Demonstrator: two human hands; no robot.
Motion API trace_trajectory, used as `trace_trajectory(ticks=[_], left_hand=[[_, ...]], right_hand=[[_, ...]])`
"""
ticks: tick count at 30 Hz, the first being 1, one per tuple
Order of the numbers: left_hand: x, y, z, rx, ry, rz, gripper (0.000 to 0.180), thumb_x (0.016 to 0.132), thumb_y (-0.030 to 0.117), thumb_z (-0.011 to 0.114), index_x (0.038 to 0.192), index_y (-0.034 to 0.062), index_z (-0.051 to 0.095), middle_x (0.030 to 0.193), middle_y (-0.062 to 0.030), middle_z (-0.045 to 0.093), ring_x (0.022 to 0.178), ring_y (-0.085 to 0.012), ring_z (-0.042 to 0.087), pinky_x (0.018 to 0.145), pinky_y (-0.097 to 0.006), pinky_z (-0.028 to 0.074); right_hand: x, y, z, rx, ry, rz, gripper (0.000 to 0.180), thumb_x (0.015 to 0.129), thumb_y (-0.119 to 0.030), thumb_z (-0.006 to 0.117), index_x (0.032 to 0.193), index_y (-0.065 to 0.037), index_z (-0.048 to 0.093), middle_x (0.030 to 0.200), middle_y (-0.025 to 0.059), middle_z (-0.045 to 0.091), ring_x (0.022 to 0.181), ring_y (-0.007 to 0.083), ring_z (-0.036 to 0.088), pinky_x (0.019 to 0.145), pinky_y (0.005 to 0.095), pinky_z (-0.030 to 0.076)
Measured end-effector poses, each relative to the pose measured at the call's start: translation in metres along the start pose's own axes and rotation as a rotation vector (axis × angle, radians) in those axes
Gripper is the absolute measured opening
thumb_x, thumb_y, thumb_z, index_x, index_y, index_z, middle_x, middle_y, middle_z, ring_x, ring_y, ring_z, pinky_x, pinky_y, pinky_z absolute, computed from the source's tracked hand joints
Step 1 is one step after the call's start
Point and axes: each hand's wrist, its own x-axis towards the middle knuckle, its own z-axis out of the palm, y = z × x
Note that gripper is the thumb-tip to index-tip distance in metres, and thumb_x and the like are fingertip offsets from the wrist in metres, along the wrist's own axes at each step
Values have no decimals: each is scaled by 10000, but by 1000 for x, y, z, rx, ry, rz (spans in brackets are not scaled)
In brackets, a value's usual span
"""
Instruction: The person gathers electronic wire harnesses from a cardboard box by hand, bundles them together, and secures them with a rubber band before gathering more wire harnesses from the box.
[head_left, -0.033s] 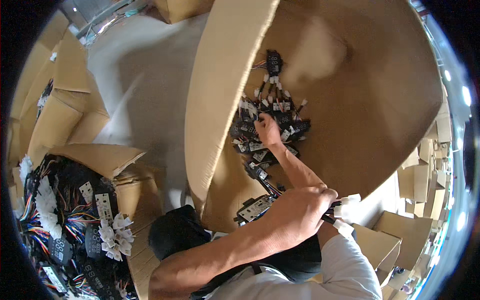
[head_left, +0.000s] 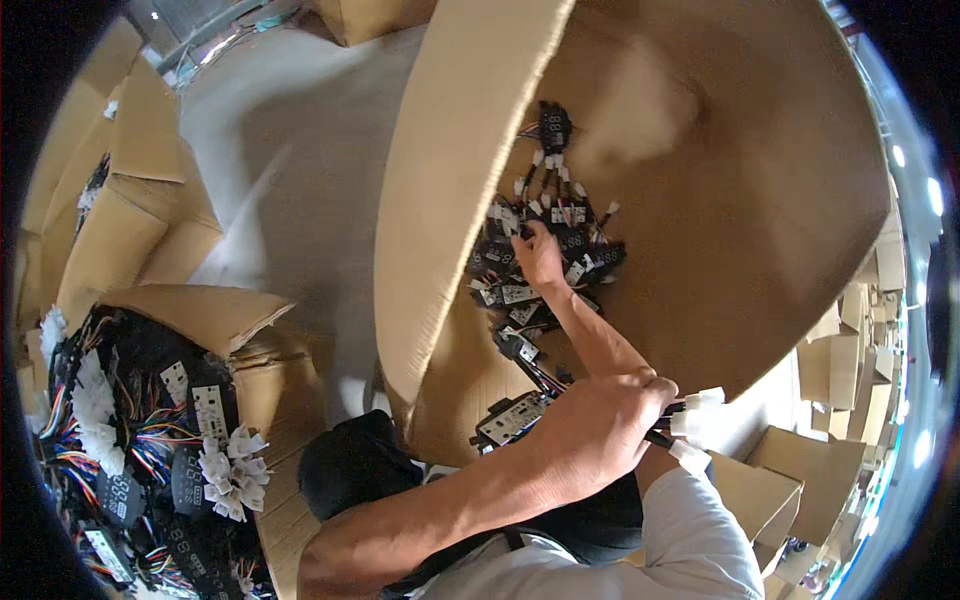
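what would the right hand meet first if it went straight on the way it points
The right hand would likely meet the heap of circuit boards at its fingertips first; depth is unclear.

From where I stand I count two bare hands, one left hand (head_left: pixel 640 405) and one right hand (head_left: pixel 540 258). Three white plug connectors (head_left: pixel 690 425) stick out past the left one. The one big carton (head_left: pixel 760 220) has a single display module (head_left: pixel 553 128) apart at the top; the module pile (head_left: pixel 495 258) is too tangled to count. Lower left, another carton (head_left: pixel 190 312) shows at least three digit panels (head_left: pixel 120 498), three pale circuit boards (head_left: pixel 208 412).
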Motion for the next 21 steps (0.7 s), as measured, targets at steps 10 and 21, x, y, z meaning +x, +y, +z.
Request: trace_trajectory(ticks=[10,21], left_hand=[[5,5,-13,10,124,-47,288,808,60,679,1068,-15,581,880,-228,660,810,-395,696,712,-462,582],[19,-39,-20,-298,787,-150,283,1026,226,593,1132,-18,690,1000,-102,730,898,-184,713,765,-318,587]], right_hand=[[28,20,9,-55,11,13,282,955,-251,674,811,-12,633,637,64,553,569,172,488,539,417,401],[-177,-164,-138,-407,242,-520,209,931,-179,698,839,5,663,708,182,626,579,243,600,569,379,491]])
